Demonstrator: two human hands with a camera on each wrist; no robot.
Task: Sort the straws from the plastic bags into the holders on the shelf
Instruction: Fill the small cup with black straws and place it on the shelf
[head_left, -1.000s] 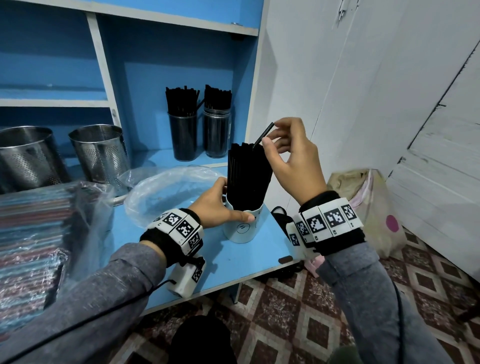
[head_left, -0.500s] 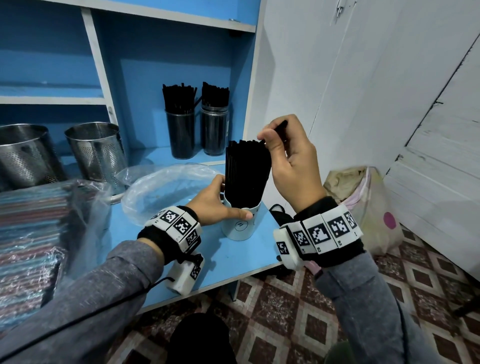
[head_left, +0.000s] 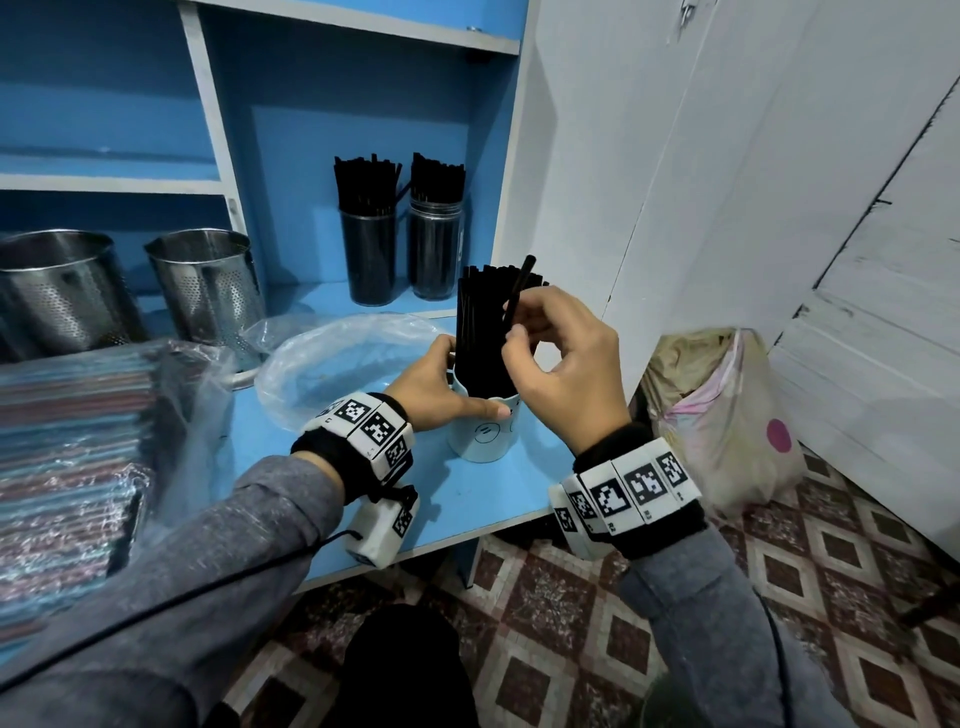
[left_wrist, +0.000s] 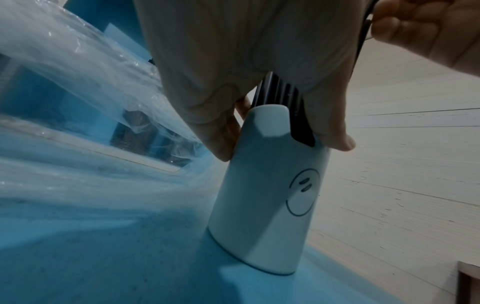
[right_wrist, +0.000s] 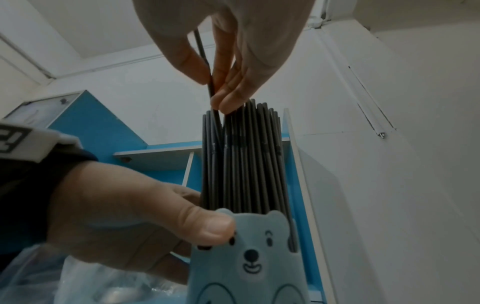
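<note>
The right hand (head_left: 566, 364) pinches one black straw (head_left: 518, 287) into the nearly full bear cup (head_left: 485, 434), which the left hand (head_left: 441, 384) grips, while colored straws (head_left: 62, 441) remain bagged.

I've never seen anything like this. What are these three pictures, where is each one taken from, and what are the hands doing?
No machine here: a person wears three cameras, one on the head and one on each wrist. The head view looks down on a blue shelf. The left hand grips a pale blue bear-faced cup packed with black straws. The right hand pinches a single straw at the bundle's top. Each wrist view looks along its hand from below. Also on the shelf: a clear plastic bag, two metal holders and two dark jars of straws.
</note>
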